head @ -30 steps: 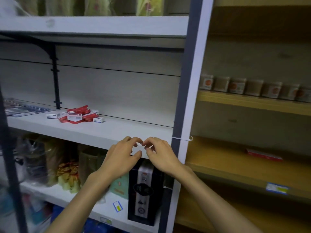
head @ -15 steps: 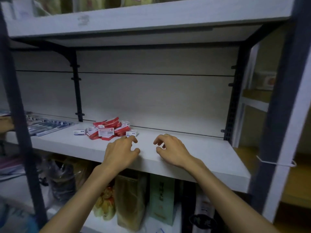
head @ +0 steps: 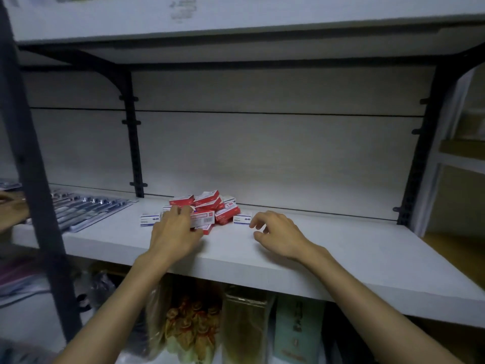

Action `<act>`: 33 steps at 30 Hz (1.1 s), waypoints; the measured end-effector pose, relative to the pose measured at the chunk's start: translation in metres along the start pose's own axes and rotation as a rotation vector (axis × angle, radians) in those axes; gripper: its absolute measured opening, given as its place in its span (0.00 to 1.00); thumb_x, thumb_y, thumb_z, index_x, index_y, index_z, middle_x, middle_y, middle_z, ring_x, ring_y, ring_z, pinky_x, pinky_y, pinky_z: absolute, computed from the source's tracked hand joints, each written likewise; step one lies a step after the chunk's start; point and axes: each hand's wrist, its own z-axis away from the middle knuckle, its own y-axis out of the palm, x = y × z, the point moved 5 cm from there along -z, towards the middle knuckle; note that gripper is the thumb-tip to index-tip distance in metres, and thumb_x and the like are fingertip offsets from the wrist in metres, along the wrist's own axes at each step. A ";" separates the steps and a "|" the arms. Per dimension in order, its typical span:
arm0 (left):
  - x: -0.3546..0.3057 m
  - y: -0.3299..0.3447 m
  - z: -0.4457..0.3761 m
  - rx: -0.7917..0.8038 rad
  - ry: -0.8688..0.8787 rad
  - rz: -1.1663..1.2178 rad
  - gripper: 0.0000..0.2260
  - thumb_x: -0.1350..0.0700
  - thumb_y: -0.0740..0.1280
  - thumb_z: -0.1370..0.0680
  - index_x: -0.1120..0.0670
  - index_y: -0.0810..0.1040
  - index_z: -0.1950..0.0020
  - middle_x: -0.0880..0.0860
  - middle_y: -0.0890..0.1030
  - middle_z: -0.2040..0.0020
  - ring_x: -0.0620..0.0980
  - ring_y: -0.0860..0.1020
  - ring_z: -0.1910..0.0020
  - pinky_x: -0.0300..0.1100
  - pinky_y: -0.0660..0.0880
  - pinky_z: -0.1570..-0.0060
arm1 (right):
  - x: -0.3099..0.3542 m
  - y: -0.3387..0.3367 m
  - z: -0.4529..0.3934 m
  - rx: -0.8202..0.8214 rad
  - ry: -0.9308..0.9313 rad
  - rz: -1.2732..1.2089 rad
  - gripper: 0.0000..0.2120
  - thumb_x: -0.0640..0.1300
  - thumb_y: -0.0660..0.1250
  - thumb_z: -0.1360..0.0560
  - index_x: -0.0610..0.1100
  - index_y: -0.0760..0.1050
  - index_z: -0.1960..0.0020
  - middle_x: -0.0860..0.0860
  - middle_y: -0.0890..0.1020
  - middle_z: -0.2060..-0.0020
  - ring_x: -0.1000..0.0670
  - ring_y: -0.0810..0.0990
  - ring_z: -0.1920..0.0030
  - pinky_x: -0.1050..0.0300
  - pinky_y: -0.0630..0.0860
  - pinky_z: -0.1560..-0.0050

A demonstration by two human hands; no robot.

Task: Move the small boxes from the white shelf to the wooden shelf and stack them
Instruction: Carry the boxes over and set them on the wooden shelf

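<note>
Evidently light, stiff card, the small boxes [head: 207, 210] lie heaped at the back of the white shelf [head: 341, 258]. Left hand [head: 174, 233] pinches one by its ends; right hand [head: 278, 236] hovers, fingers loosely curled, holding nothing.

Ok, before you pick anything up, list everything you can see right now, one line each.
small boxes: a loose pile, count unclear, red and white, middle of the white shelf
white box: one, white with blue print, right of the pile, by the right fingertips
white box on the left: one, white with blue print, left of the pile
white shelf: one, white board on dark uprights
blister packs: several, silvery, left end of the shelf
packaged goods: several bags and cartons, shelf below
wooden shelf: partly seen, brown, far right
left hand: fingers on the pile
right hand: fingers loosely curled, empty
</note>
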 end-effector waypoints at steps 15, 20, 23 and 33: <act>0.038 0.005 -0.051 -0.084 0.281 0.077 0.12 0.41 0.71 0.26 0.46 0.85 0.48 0.46 0.85 0.56 0.48 0.80 0.56 0.46 0.80 0.55 | 0.030 0.034 -0.039 -0.111 0.293 -0.140 0.28 0.44 0.67 0.25 0.50 0.63 0.27 0.49 0.79 0.43 0.46 0.78 0.46 0.51 0.72 0.43; 0.047 0.005 -0.042 -0.058 0.325 0.189 0.07 0.47 0.72 0.26 0.43 0.82 0.49 0.44 0.80 0.52 0.48 0.78 0.51 0.44 0.76 0.56 | 0.029 0.044 -0.053 -0.207 0.383 -0.311 0.33 0.49 0.68 0.24 0.50 0.58 0.24 0.46 0.77 0.44 0.43 0.80 0.45 0.45 0.75 0.38; 0.055 0.005 -0.035 -0.033 0.315 0.259 0.05 0.52 0.71 0.26 0.46 0.79 0.52 0.42 0.79 0.54 0.46 0.77 0.55 0.42 0.71 0.59 | 0.024 0.053 -0.066 -0.202 0.408 -0.328 0.34 0.52 0.68 0.25 0.52 0.58 0.24 0.45 0.80 0.49 0.42 0.82 0.49 0.41 0.78 0.41; 0.066 0.016 -0.038 0.168 0.217 0.570 0.12 0.56 0.82 0.35 0.50 0.82 0.58 0.45 0.83 0.57 0.43 0.82 0.60 0.42 0.82 0.57 | 0.020 0.065 -0.086 -0.185 0.453 -0.364 0.31 0.54 0.70 0.24 0.53 0.63 0.24 0.45 0.83 0.42 0.41 0.81 0.42 0.45 0.76 0.37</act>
